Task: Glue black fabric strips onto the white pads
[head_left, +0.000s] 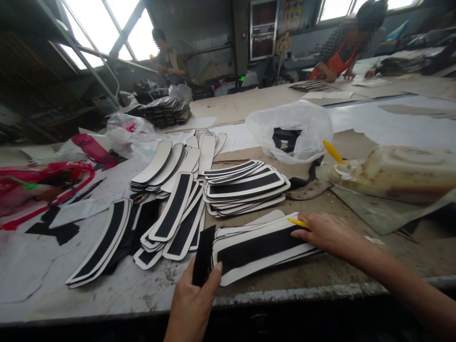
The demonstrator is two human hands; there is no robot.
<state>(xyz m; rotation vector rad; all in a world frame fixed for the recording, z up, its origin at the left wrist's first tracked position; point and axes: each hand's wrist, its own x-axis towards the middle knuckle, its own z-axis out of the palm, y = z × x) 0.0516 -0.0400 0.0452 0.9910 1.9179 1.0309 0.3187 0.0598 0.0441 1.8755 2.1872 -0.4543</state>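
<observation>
My left hand (194,297) pinches a black strip (204,256), thumb on its near side, at the left end of a stack of curved white panels (245,275). The top panel bears a black strip (256,249) along its middle. My right hand (320,232) rests on that stack's right end, closed round a slim yellow stick (298,222) whose pointed end sticks out to the left. Most of the stick is hidden by my fingers, so its exact kind is unclear. Behind lies a pile of panels with black middles (245,185).
More panels (103,242) lie at left, plain white ones (156,164) behind. A clear plastic bag (295,128) holds black pieces. On the right lies a stained plastic container (409,171) with a yellow handle (334,152) at its mouth. Two people work across the tables.
</observation>
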